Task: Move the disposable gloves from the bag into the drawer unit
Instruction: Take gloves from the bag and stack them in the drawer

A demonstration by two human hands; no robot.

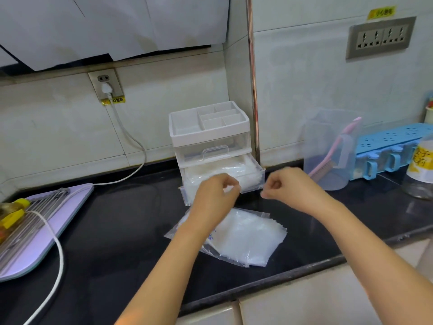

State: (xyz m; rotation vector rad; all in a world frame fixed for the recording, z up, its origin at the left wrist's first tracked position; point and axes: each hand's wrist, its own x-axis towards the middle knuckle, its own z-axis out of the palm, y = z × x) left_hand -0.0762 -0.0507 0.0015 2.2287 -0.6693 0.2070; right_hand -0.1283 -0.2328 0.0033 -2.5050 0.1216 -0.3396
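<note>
Disposable gloves point(210, 171) already fill the open bottom drawer point(254, 184) of the drawer unit point(210, 137) by the far wall, and more seem left in the bag point(246, 240) lying nearer. Left hand point(214, 193) curls at the drawer front, and I cannot tell whether it grips anything. The right hand point(289, 185) is clenched, apparently empty. A clear jug point(328, 148) stands to the right, out of the way.

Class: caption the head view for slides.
Left hand and right hand, fingers curled, at open drawer holding gloves; bag on counter.
</note>
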